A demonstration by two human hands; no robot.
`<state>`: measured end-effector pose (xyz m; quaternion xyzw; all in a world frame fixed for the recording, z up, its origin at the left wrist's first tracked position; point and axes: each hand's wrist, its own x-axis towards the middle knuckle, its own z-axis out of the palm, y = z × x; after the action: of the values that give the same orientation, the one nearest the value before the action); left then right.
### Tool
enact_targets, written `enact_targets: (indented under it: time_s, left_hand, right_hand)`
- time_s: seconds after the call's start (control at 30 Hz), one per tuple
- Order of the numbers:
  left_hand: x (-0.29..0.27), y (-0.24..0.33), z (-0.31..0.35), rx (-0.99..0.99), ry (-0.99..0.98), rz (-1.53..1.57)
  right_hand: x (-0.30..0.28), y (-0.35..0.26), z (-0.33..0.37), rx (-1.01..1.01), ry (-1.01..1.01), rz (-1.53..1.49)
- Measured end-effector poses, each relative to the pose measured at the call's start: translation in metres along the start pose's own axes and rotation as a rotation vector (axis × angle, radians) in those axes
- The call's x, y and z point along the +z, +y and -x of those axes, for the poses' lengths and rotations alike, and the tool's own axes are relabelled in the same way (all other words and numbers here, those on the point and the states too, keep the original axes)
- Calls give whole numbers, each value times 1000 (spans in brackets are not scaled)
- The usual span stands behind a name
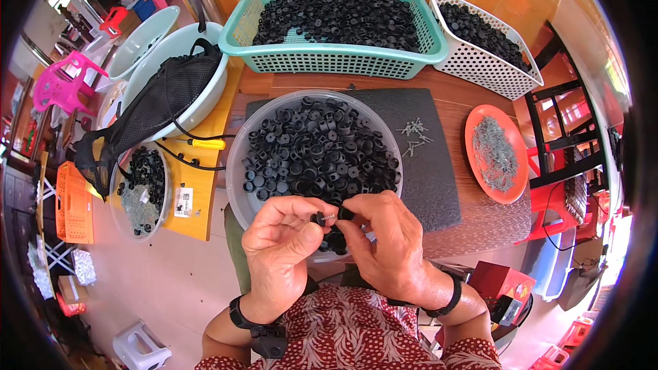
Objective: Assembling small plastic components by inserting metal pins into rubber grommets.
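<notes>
My left hand [277,247] pinches a small black round plastic part [319,218] with a short metal screw sticking out of it. My right hand [387,243] holds another small black part [345,214] at the screw's other end. Both hands meet over the near rim of a clear round bowl [236,164] heaped with several black plastic parts [319,147]. The bowl rests on a dark mat [435,164] on a wooden table.
A teal basket [329,62] and a white basket [490,68] of black parts stand at the back. An orange plate [495,154] holds screws; loose screws [413,133] lie on the mat. Left: pale bowl with black mesh bag [161,99], yellow-handled screwdriver [202,143], small bowl [142,192].
</notes>
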<state>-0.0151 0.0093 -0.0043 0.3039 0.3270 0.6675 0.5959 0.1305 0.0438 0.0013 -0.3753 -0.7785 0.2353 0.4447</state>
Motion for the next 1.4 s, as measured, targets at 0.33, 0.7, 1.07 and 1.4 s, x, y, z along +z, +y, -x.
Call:
enact_targets:
  time_s: [0.33, 0.7, 1.07, 1.4]
  left_hand:
    - [-2, -4, 2, -70, 20, 26]
    - [-12, -7, 0, -97, 6, 135]
    - [-15, -5, 3, -147, 20, 130]
    - [-10, 2, 0, -232, -12, 236]
  right_hand:
    - [-6, -1, 3, 89, -1, -164]
    - [-6, 3, 5, 73, -26, -271]
    - [-10, 3, 2, 184, -31, -419]
    - [-18, 1, 2, 453, -115, -605]
